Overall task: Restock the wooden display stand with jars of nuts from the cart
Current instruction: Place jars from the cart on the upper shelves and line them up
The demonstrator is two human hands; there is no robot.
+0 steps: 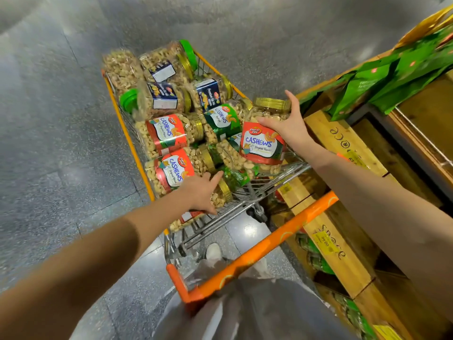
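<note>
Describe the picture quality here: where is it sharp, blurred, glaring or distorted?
Head view: the label on the held cashew jar reads sharply. Head view: the far jars at the front of the cart are smeared and soft. Head view: a bright glare spot sits on the polished floor under the cart. Head view: wide-angle distortion tilts and stretches the wooden stand toward the right edge.

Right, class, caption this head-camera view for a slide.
Right hand holds a red-label cashew jar over the orange cart beside the wooden stand; left hand reaches toward another jar.

Right hand (pixel 285 125) grips clear red-label cashew jar (pixel 261 146), centre right; left hand (pixel 199 190) touches gold-lidded jar (pixel 221 196) lying in orange wire cart (pixel 257 244).
</note>
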